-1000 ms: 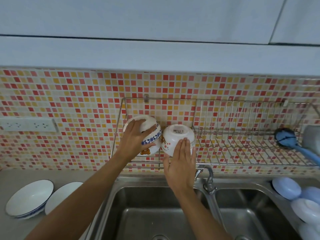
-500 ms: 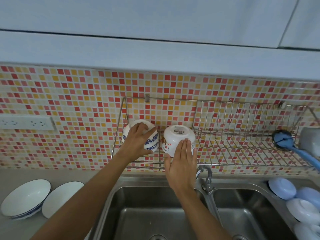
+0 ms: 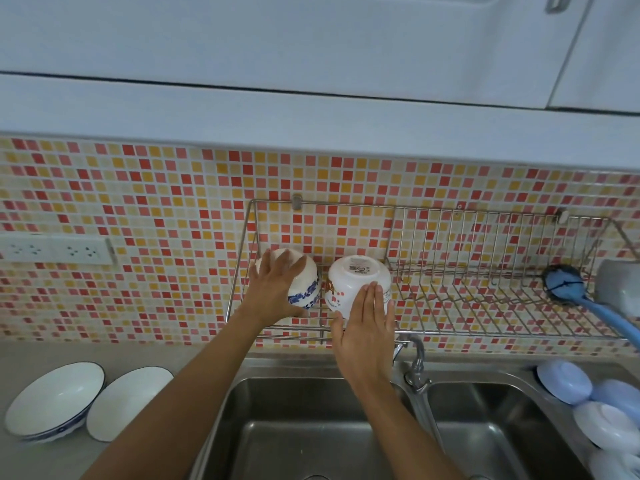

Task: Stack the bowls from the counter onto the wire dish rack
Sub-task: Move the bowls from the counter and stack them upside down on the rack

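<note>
Overturned, blue-patterned bowl (image 3: pixel 304 287) under left hand (image 3: pixel 273 289) grip; right hand (image 3: pixel 365 327) flat, fingers together, against red-patterned bowl (image 3: pixel 353 282).

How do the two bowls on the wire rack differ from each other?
The left bowl has a blue pattern; the right bowl has red and orange marks. The left hand wraps over the left bowl; the right hand lies flat against the right one. Both are white and upside down on the wire rack.
</note>
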{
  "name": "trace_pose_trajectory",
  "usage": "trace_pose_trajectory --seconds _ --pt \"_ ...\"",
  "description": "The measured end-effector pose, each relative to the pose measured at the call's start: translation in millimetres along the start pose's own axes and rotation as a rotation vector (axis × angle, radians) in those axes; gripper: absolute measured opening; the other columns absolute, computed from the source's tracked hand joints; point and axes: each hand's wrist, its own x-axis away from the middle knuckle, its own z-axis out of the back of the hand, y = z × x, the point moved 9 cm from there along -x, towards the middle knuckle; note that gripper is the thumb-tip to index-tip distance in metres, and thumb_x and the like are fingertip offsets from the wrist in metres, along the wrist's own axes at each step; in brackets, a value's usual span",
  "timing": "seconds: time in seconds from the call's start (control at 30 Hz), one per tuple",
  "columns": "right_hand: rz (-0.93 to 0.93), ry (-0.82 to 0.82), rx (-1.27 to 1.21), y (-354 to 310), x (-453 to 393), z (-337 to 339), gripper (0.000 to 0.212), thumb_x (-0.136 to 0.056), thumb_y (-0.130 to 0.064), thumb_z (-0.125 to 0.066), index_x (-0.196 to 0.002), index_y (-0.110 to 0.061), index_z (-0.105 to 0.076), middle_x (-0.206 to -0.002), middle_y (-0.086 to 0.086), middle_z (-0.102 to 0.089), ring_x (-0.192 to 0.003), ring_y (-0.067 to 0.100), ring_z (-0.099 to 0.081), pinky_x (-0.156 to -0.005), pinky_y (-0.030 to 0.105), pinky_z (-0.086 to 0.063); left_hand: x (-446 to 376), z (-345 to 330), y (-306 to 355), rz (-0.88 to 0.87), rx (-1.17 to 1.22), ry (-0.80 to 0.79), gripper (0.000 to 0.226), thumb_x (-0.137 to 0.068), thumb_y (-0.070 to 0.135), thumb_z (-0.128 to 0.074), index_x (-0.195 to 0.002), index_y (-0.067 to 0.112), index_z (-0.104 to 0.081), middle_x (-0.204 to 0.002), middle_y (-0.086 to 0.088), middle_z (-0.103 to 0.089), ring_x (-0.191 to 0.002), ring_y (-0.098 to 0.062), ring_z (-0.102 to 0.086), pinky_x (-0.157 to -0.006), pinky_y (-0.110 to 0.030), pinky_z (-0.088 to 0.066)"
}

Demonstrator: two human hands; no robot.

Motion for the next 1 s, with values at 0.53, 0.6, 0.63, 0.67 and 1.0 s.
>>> trace_pose_trajectory --seconds 0.53,0.6,0.63,0.67,1.0 --pt "0.007 0.006 -0.003 -0.5 -0.9 -1.6 0.069 -0.094 -0.046 -0.027 -0.142 0.001 -0.039 -0.146 0.020 -0.044 -0.140 0.032 -0.036 -0.116 0.049 -0.011 -0.2 -5.9 1.7 -0.059 0.084 -0.047 0.092 -0.067 0.068 -0.065 -0.144 0.035 -0.027 -0.156 0.003 -0.022 -0.145 -0.028 -0.010 -0.114 -0.056 -0.016" --pt "0.007 0.010 -0.007 -0.6 -0.5 -0.7 0.069 -0.094 -0.047 -0.027 -0.142 0.000 -0.039 -0.147 0.019 -0.043 -0.140 0.031 -0.035 -0.116 0.049 -0.011 -0.5 -2.0 0.9 -0.058 0.122 -0.023 0.088 -0.070 0.068 -0.063 -0.143 0.032 -0.031 -0.155 0.001 -0.025 -0.145 -0.027 -0.014 -0.115 -0.056 -0.018" --pt "0.008 0.009 -0.008 -0.8 -0.4 -0.5 0.069 -0.094 -0.047 -0.026 -0.143 0.000 -0.039 -0.148 0.019 -0.042 -0.140 0.031 -0.034 -0.116 0.049 -0.011 1.1 3.9 -0.5 -0.040 0.162 0.021 0.084 -0.073 0.068 -0.060 -0.143 0.029 -0.034 -0.155 0.001 -0.028 -0.144 -0.026 -0.017 -0.115 -0.055 -0.018" --pt "0.009 0.009 -0.011 -1.1 -0.5 -0.3 0.068 -0.094 -0.047 -0.027 -0.143 -0.001 -0.038 -0.148 0.018 -0.041 -0.141 0.031 -0.034 -0.116 0.050 -0.009 5.1 11.2 -2.1 -0.017 0.212 0.082 0.080 -0.076 0.069 -0.053 -0.142 0.027 -0.036 -0.154 0.001 -0.031 -0.144 -0.026 -0.019 -0.116 -0.052 -0.018" --pt "0.014 0.006 -0.028 -1.0 -2.6 -2.2 0.070 -0.094 -0.049 -0.023 -0.145 -0.001 -0.036 -0.151 0.017 -0.038 -0.143 0.030 -0.030 -0.118 0.052 -0.015 56.6 3.4 5.2 -0.008 0.067 0.068 0.064 -0.092 0.053 0.004 -0.150 0.025 0.001 -0.155 0.010 0.008 -0.146 -0.013 0.002 -0.116 -0.034 0.006"
